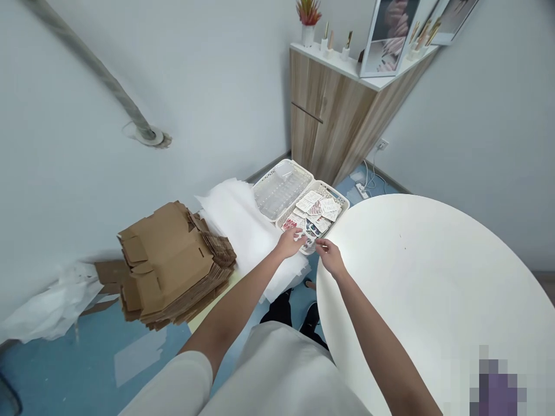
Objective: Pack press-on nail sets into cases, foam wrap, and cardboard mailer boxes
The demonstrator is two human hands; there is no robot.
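A white plastic basket (pixel 344 209) holds a loose heap of small printed cards (pixel 318 205), some with red or dark blue pictures. My left hand (pixel 289 242) reaches over the basket's near left edge, its fingers stretched out at the cards. Just beyond the basket's near right edge is my right hand (pixel 330 256), with fingers bent and pressed together; what they hold, if anything, is too small to make out. A second white basket (pixel 284 190) adjoins the first on the far left and contains clear plastic pieces.
A round white table (pixel 433 277) stands on my right, a blurred purple shape at its corner. White foam sheets (pixel 236 225) lie under the baskets. Flat cardboard boxes (pixel 173 260) are stacked at left. Behind is a wooden cabinet (pixel 329 104); a power strip (pixel 361 190) lies on the floor.
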